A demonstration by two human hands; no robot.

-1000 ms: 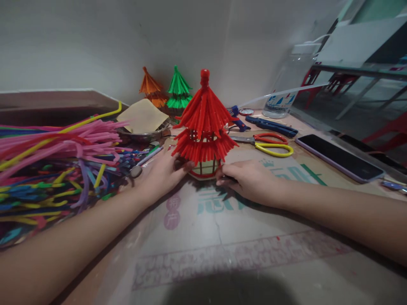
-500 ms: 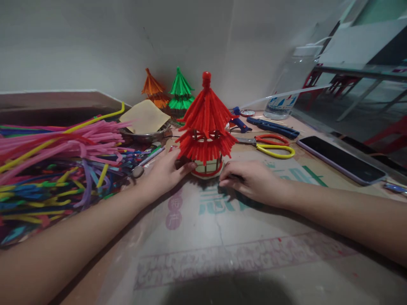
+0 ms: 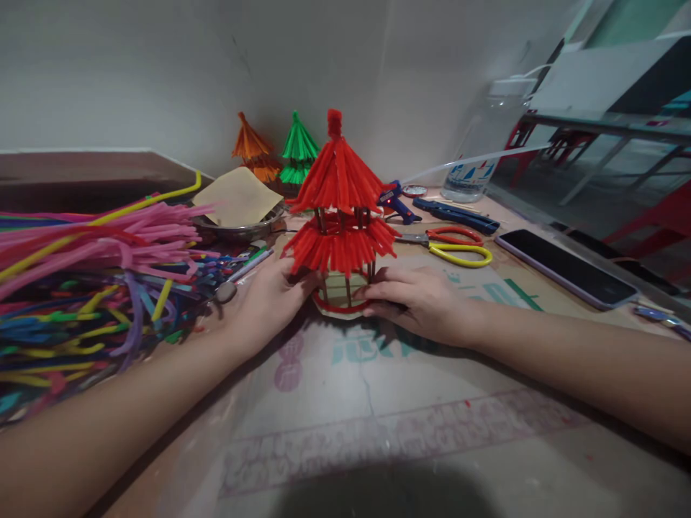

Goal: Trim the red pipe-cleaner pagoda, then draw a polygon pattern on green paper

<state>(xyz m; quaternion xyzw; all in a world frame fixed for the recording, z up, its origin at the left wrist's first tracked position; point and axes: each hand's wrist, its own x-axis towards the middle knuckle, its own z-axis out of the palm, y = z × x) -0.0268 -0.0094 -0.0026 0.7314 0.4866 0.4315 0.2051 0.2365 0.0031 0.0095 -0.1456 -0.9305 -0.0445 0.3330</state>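
A small red pavilion model (image 3: 341,244) stands in front of me, with two tiers of pipe-cleaner roof, thin brown posts and a pale base edged in red. My left hand (image 3: 273,298) is closed on the left side of its base, the thumb at the front and the other fingers partly hidden behind. On the opposite side, my right hand (image 3: 418,302) grips the base's right edge, its fingertips near the posts. Beneath lies a printed sheet (image 3: 378,432) with green and purple characters.
Pink pipe cleaners (image 3: 124,241) and many mixed colours pile up at left. Orange (image 3: 251,147) and green pavilion models (image 3: 298,147) stand by the wall. Scissors (image 3: 458,252), a blue glue gun (image 3: 398,203), a cutter (image 3: 458,216), a phone (image 3: 566,267) and a bottle (image 3: 472,144) lie or stand rightward.
My right hand has moved in from beside the model and now holds its base. The red pavilion has come slightly nearer to me, and the whole view has shifted a little.
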